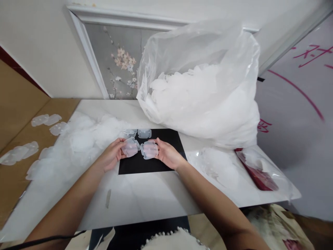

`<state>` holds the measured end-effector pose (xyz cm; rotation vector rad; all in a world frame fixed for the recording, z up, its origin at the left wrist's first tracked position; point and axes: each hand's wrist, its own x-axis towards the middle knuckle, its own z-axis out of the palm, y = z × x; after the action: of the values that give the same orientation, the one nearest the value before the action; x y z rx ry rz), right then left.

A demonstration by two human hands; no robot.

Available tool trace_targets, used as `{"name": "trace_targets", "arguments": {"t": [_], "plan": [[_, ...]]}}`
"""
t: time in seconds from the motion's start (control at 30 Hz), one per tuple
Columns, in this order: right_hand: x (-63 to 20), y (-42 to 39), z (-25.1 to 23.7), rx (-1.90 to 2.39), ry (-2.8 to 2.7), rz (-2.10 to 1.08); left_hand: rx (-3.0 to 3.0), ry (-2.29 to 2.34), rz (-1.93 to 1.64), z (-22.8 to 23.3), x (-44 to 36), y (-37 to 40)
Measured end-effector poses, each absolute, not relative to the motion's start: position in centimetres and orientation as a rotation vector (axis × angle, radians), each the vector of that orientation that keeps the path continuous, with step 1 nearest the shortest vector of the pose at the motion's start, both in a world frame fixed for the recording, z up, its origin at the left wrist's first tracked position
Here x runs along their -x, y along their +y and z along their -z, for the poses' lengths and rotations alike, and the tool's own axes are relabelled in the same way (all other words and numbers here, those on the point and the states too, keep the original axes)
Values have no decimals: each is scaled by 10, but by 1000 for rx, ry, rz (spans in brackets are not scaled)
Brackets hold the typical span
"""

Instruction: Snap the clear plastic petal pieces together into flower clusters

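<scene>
Two clear plastic pieces (140, 148) sit side by side, one gripped in each of the hands, left hand (112, 155) and right hand (168, 153).

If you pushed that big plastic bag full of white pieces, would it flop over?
Probably it would sag, not tip: the big plastic bag looks thin and crinkled, slumped wide on the white table. Its open mouth might spill pieces. It seems light for its size.
</scene>
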<state>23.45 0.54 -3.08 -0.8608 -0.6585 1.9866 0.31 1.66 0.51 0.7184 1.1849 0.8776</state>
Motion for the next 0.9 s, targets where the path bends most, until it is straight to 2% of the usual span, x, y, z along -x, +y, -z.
{"name": "trace_targets", "arguments": {"t": [0.33, 0.57, 0.9], "plan": [[-247, 9, 33, 977, -830, -1684, -621, 1071, -782, -2, 0, 17], [-243, 2, 29, 1139, -1377, -1109, -641, 1030, -734, -2, 0, 14], [-232, -7, 34, 1094, -1818, -634, -647, 967, -705, -1, 1, 10]]}}
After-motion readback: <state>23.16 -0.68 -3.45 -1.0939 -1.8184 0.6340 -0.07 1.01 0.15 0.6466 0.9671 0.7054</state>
